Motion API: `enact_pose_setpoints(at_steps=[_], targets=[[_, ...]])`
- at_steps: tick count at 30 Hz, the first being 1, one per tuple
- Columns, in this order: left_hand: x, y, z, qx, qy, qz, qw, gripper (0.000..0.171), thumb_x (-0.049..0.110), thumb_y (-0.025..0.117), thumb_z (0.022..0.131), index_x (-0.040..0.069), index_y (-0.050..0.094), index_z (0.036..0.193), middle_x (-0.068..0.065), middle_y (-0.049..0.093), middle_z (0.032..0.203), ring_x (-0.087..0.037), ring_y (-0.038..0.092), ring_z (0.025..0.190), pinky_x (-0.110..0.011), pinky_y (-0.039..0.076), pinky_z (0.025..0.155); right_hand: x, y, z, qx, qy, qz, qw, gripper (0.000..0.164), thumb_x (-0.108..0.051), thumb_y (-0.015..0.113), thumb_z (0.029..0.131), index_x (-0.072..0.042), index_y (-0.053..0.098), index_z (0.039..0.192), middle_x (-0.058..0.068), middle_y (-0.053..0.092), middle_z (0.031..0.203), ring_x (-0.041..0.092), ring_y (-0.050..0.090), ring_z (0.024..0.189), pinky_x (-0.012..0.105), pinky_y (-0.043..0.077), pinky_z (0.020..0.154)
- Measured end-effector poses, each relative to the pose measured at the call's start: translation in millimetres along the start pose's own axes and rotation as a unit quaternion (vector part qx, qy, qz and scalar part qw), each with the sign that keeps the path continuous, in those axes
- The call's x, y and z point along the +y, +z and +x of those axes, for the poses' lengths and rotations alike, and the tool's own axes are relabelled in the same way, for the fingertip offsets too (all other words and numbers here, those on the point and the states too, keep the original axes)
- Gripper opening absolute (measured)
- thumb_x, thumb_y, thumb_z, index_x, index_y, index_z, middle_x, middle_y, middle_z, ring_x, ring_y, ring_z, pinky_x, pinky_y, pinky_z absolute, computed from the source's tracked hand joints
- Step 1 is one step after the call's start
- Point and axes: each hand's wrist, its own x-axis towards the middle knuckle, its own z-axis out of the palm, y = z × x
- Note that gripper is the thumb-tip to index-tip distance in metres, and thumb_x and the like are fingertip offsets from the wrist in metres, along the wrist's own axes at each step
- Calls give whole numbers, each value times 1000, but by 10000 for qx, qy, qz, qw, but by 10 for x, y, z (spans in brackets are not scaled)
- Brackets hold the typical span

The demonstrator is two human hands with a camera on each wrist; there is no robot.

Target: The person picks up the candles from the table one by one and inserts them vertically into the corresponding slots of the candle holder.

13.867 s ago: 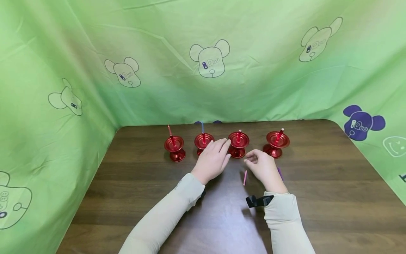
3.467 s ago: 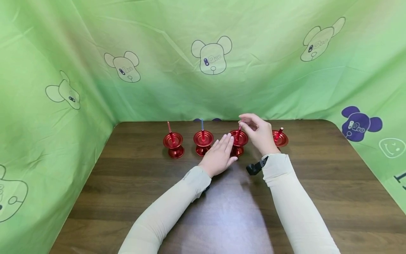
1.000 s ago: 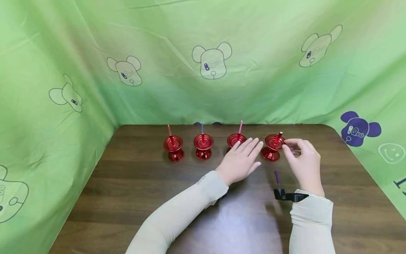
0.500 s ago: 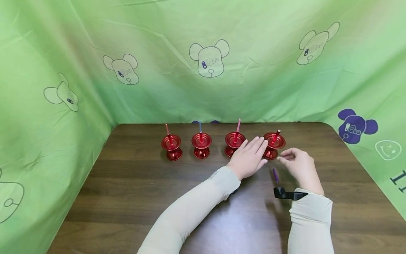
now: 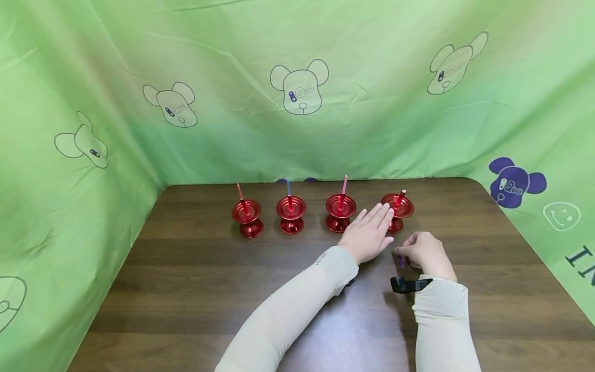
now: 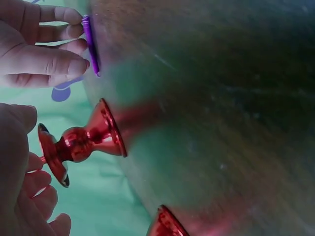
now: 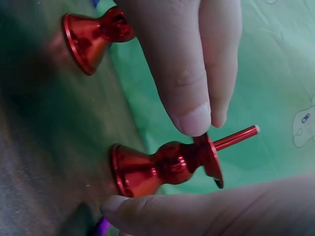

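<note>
My left hand (image 5: 367, 235) lies with straight fingers against the rightmost red candle holder (image 5: 403, 206), fingertips at its dish. From that dish rises a red stem (image 7: 236, 137) with a pale tip. A purple candle (image 6: 91, 46) lies on the table in front of this holder. My right hand (image 5: 425, 253) pinches it near its far end with thumb and fingers, which hide that end in the head view. Three more red holders stand in a row to the left. They bear a pink candle (image 5: 344, 184), a blue candle (image 5: 288, 187) and a reddish candle (image 5: 239, 191).
The holders stand near the back edge of the brown wooden table (image 5: 195, 289). A green cloth (image 5: 223, 129) printed with bear heads hangs behind the table and at both sides. A black wrist strap (image 5: 409, 285) sits on my right sleeve.
The pink candle, earlier on the table and then in my right hand, now stands in the third holder. My left hand has shifted right to the last holder; my right hand has reached the purple candle.
</note>
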Motion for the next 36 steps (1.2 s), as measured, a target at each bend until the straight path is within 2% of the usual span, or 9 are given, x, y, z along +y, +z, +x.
enact_pose_setpoints(at_steps=[5, 12, 28, 36], targets=[[7, 27, 16, -64, -43, -26, 10000, 69, 54, 33, 108, 19, 15, 165, 4, 9, 171, -11, 6, 156, -30, 18, 123, -29, 29, -9, 39, 65, -85, 9999, 22, -18, 74, 84, 0, 69, 72, 7, 64, 64, 28, 59, 69, 36, 44, 59], [-16, 74, 39, -11, 21, 98, 9999, 71, 55, 33, 107, 18, 14, 165, 3, 7, 171, -12, 5, 156, -30, 17, 124, -34, 44, 0, 111, 103, -177, 9997, 20, -15, 71, 83, 1, 71, 71, 10, 66, 67, 31, 60, 71, 39, 46, 61], [-31, 118, 83, -1, 108, 259, 9996, 72, 57, 34, 107, 16, 17, 164, 2, 13, 170, -13, 9, 156, -29, 14, 124, -8, 58, 28, 51, -17, -344, 9994, 28, -17, 66, 86, -1, 69, 64, 1, 58, 55, 27, 56, 63, 37, 43, 58], [-47, 93, 70, 11, 135, 281, 9995, 71, 55, 33, 107, 17, 16, 164, 2, 11, 171, -13, 8, 156, -30, 13, 124, 5, 4, 34, 294, -64, -185, 9994, 25, -14, 62, 89, 5, 71, 76, 10, 62, 64, 32, 59, 69, 37, 44, 59]])
